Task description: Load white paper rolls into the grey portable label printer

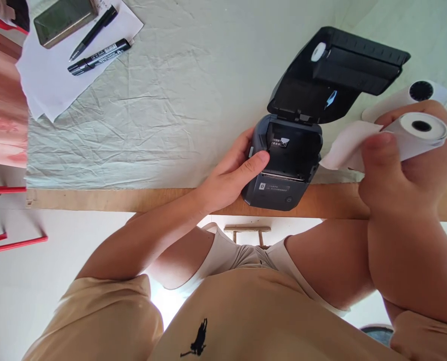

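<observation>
A black portable receipt printer (272, 188) rests at the table's front edge with its lid (321, 75) swung up and its paper bay exposed. My left hand (238, 168) grips the printer's left side, the thumb over the rim of the bay. To the right of the printer, my right hand (407, 170) is closed around a white roll of thermal paper (421, 133). A loose strip from this roll hangs leftward, its end close beside the printer's right side. Behind that hand lies a second paper roll (391, 103) with a dark core, partly hidden.
The table (171, 115) has a wrinkled pale green cover and a wooden front edge (114, 199). At the far left, white sheets (54, 85) lie under a dark-screened device (63, 20), a pen (93, 32) and a black marker (98, 56). Red metal legs (16, 244) stand below left.
</observation>
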{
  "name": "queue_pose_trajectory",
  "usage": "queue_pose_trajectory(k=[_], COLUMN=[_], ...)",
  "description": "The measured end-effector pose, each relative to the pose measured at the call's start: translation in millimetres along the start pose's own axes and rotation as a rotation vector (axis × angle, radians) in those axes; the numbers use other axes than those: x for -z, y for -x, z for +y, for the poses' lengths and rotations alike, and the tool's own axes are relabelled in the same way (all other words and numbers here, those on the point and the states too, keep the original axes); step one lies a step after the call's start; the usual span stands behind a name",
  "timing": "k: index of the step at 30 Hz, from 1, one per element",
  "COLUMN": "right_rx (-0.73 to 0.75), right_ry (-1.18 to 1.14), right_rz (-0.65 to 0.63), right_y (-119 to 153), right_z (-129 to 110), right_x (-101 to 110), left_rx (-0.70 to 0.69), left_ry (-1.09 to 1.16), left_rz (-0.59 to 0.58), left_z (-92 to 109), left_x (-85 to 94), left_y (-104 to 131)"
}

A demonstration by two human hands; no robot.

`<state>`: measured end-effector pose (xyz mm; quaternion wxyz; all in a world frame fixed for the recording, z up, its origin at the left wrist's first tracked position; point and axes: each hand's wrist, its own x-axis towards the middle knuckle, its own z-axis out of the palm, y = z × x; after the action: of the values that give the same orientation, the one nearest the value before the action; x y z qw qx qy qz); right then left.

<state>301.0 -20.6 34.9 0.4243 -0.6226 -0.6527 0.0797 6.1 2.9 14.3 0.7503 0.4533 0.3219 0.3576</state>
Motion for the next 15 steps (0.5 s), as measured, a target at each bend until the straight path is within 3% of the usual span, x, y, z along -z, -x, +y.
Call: queue_pose_trajectory(k=[4,9,15], right_rx=[0.086,0.200,0.200], right_ry=[0.156,0.261,0.182], right_rz=[-0.083,0.027,-0.101], right_y=[1,-1,6], right_z=[14,33,31], right_x=[7,16,-10], left_rx=[0.012,0.029,0.000], left_ry=[0.005,0.007,-0.002], left_rz=[0.009,0.006,-0.007], left_z=[1,4,-1], left_x=[-0.5,-0.9,2.2], left_y=[1,2,0])
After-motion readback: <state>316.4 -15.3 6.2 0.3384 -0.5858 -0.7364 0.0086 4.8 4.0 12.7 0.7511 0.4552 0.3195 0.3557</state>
